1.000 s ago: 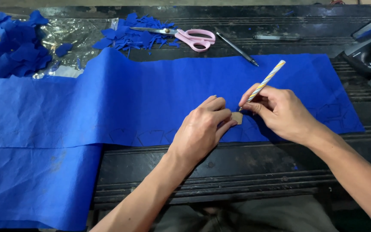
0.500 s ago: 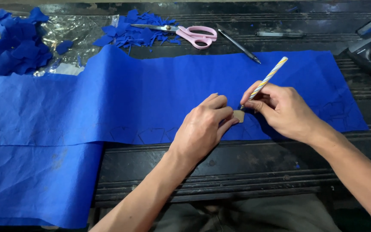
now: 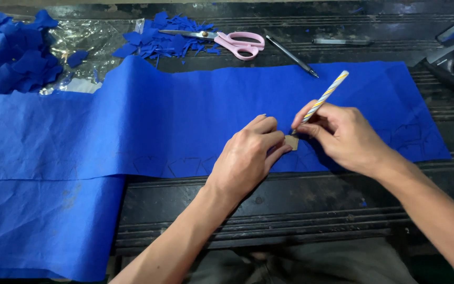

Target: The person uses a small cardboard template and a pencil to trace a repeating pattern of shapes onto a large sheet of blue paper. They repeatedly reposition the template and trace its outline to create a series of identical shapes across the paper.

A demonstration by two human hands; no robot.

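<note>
Dark tabletop (image 3: 300,210) carries blue cloth (image 3: 185,121), where the left hand (image 3: 248,158) pins a small tan template (image 3: 291,142) and the right hand (image 3: 342,134) pinches a striped pencil (image 3: 324,97); a slipping template could spoil the drawn line.

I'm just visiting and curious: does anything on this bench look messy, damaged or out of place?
Mostly tidy. Blue scraps lie strewn under and around the pink scissors. The blue sheet is creased and hangs off the bench's near edge at left. The left hand pins a small template; the right hand holds a pencil.
</note>
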